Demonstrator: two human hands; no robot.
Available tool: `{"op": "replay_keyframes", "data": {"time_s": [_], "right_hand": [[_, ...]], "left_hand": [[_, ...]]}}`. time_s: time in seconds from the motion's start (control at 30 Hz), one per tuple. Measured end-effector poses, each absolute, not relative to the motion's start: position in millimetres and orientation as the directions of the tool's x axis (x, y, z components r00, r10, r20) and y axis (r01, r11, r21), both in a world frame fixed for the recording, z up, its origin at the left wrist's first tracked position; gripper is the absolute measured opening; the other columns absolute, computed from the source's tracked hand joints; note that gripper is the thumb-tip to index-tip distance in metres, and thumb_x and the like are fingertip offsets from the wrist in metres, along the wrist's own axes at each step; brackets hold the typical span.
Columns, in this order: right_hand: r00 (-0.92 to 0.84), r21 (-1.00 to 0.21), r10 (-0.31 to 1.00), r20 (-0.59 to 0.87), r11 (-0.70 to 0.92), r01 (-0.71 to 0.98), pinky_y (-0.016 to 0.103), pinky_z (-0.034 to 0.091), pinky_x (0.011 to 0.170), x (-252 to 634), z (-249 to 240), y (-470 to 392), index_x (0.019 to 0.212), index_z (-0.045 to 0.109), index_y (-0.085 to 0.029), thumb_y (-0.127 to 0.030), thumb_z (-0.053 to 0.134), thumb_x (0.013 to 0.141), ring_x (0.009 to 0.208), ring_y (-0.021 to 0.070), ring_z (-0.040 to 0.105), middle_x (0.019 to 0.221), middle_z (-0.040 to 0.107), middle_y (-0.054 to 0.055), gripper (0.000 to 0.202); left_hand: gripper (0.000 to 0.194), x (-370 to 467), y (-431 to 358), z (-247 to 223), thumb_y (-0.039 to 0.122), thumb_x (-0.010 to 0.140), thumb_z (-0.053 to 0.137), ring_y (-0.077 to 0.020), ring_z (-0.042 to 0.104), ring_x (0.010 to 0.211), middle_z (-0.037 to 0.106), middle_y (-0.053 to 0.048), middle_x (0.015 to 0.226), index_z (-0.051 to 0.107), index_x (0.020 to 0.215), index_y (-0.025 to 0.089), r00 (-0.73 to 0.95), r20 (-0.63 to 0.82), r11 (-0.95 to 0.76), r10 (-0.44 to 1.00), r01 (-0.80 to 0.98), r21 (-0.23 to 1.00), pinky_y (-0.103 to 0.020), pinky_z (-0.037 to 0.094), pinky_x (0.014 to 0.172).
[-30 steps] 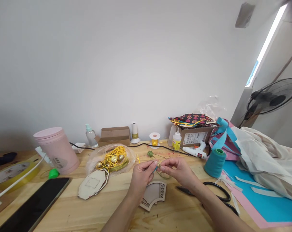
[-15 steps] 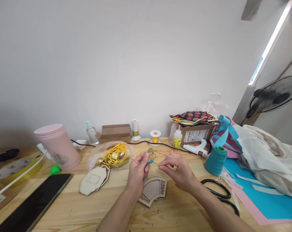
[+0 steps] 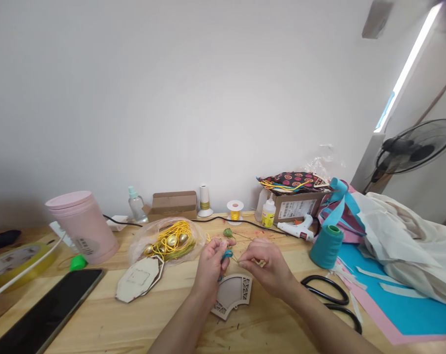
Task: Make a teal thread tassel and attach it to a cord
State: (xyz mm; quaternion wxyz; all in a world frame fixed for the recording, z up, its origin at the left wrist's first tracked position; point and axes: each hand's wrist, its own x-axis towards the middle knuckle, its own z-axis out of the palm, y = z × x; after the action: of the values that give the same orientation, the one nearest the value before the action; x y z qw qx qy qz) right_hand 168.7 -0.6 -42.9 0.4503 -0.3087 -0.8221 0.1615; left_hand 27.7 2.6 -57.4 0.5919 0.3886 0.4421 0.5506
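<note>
My left hand (image 3: 208,268) is closed, pinching a small teal cord piece (image 3: 227,254) between thumb and fingers. A thin olive-gold cord (image 3: 235,259) runs from it to the fingertips of my right hand (image 3: 269,265), which are pressed together on the strand. Below the hands lies a fan-shaped wooden frame (image 3: 233,291) with lattice corners, partly covered by my left hand. A small green bundle of cord (image 3: 227,232) rests on the table just beyond my fingers.
Black-handled scissors (image 3: 328,290) and a teal thread cone (image 3: 326,247) are at right. A glue gun (image 3: 297,227) and glue bottle (image 3: 268,214) stand behind. To the left are a bag of yellow cords (image 3: 176,236), wooden plaques (image 3: 137,280), a phone (image 3: 49,309) and a pink tumbler (image 3: 84,228).
The thin cord loop above my left fingers has gone, and the strand now runs short between both hands. My right hand is slightly lower and nearer the left. The view has shifted a little.
</note>
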Motion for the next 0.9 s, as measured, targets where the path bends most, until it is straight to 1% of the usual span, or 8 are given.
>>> {"op": "replay_keyframes", "data": {"time_s": [0.1, 0.2, 0.3, 0.37, 0.47, 0.63, 0.77, 0.9], "right_hand": [[-0.375, -0.639, 0.705, 0.602, 0.707, 0.304, 0.023, 0.036, 0.055, 169.2, -40.6, 0.4, 0.058, 0.061, -0.017, -0.026, 0.055, 0.075, 0.053, 0.0109, 0.048, 0.053, 0.056, -0.001, 0.02], [-0.269, -0.761, 0.81, 0.522, 0.584, 0.284, 0.021, 0.038, 0.053, 172.3, -38.8, 2.2, 0.061, 0.062, -0.016, -0.026, 0.055, 0.074, 0.053, 0.0105, 0.048, 0.055, 0.058, -0.001, 0.017], [-0.194, -0.803, 0.855, 0.482, 0.519, 0.294, 0.021, 0.037, 0.05, 176.8, -37.6, 4.9, 0.064, 0.063, -0.016, -0.027, 0.055, 0.073, 0.053, 0.0106, 0.048, 0.056, 0.059, 0.0, 0.016], [-0.197, -0.785, 0.849, 0.491, 0.529, 0.322, 0.021, 0.037, 0.051, 179.0, -37.1, 6.7, 0.065, 0.064, -0.016, -0.026, 0.054, 0.073, 0.053, 0.011, 0.048, 0.058, 0.061, 0.0, 0.016], [-0.237, -0.722, 0.823, 0.516, 0.567, 0.397, 0.023, 0.038, 0.054, 181.4, -37.1, 9.0, 0.066, 0.064, -0.018, -0.023, 0.054, 0.075, 0.057, 0.012, 0.05, 0.06, 0.063, 0.001, 0.015], [-0.276, -0.647, 0.815, 0.509, 0.574, 0.503, 0.024, 0.039, 0.06, 185.7, -39.3, 12.5, 0.067, 0.064, -0.017, -0.019, 0.055, 0.073, 0.064, 0.0138, 0.054, 0.066, 0.064, 0.002, 0.011], [-0.291, -0.65, 0.834, 0.469, 0.549, 0.525, 0.024, 0.039, 0.057, 187.2, -38.8, 12.5, 0.067, 0.065, -0.017, -0.019, 0.056, 0.072, 0.062, 0.013, 0.053, 0.064, 0.063, 0.001, 0.01], [-0.296, -0.696, 0.85, 0.435, 0.527, 0.488, 0.023, 0.039, 0.055, 185.5, -35.3, 10.9, 0.067, 0.065, -0.016, -0.019, 0.056, 0.072, 0.058, 0.0121, 0.051, 0.062, 0.062, 0.001, 0.011]], "left_hand": [[0.029, 22.1, 4.9, -56.2, 0.042, 0.069, 0.058, -0.0015, 0.016, 0.033, 0.031, 0.011, 0.036, 0.054, 0.079, 0.014, 0.058, -0.076, 0.091, 0.995, -0.341, 0.936, -0.015, 0.008, 0.033], [0.027, 17.8, 4.9, -52.6, 0.039, 0.07, 0.058, -0.0005, 0.026, 0.037, 0.049, 0.005, 0.052, 0.057, 0.079, 0.014, 0.109, -0.063, 0.101, 0.992, -0.393, 0.914, -0.013, 0.011, 0.033], [0.033, 17.4, 3.0, -48.3, 0.044, 0.073, 0.054, -0.0015, 0.039, 0.045, 0.058, -0.004, 0.079, 0.058, 0.088, 0.015, 0.209, -0.141, 0.217, 0.968, -0.411, 0.885, -0.012, 0.014, 0.034], [0.044, 18.2, 1.7, -46.5, 0.051, 0.075, 0.045, -0.002, 0.04, 0.044, 0.059, -0.007, 0.083, 0.059, 0.093, 0.014, 0.34, -0.22, 0.347, 0.914, -0.377, 0.859, -0.013, 0.012, 0.033], [0.055, 18.5, -0.2, -45.9, 0.058, 0.075, 0.037, -0.0002, 0.033, 0.039, 0.059, -0.01, 0.081, 0.061, 0.088, 0.01, 0.48, -0.282, 0.459, 0.831, -0.302, 0.836, -0.014, 0.006, 0.033], [0.048, 16.5, -3.8, -47.4, 0.054, 0.072, 0.047, 0.001, 0.023, 0.037, 0.056, -0.004, 0.065, 0.061, 0.079, 0.009, 0.477, -0.312, 0.427, 0.822, -0.154, 0.891, -0.016, 0.004, 0.036], [0.042, 15.6, -4.7, -49.1, 0.051, 0.069, 0.052, 0.0001, 0.015, 0.035, 0.046, 0.003, 0.052, 0.059, 0.073, 0.01, 0.495, -0.32, 0.407, 0.808, -0.074, 0.911, -0.019, 0.002, 0.036], [0.039, 14.9, -3.7, -49.9, 0.051, 0.068, 0.053, -0.0003, 0.012, 0.036, 0.039, 0.007, 0.051, 0.055, 0.073, 0.012, 0.472, -0.318, 0.405, 0.822, -0.092, 0.91, -0.019, 0.001, 0.037]]}}
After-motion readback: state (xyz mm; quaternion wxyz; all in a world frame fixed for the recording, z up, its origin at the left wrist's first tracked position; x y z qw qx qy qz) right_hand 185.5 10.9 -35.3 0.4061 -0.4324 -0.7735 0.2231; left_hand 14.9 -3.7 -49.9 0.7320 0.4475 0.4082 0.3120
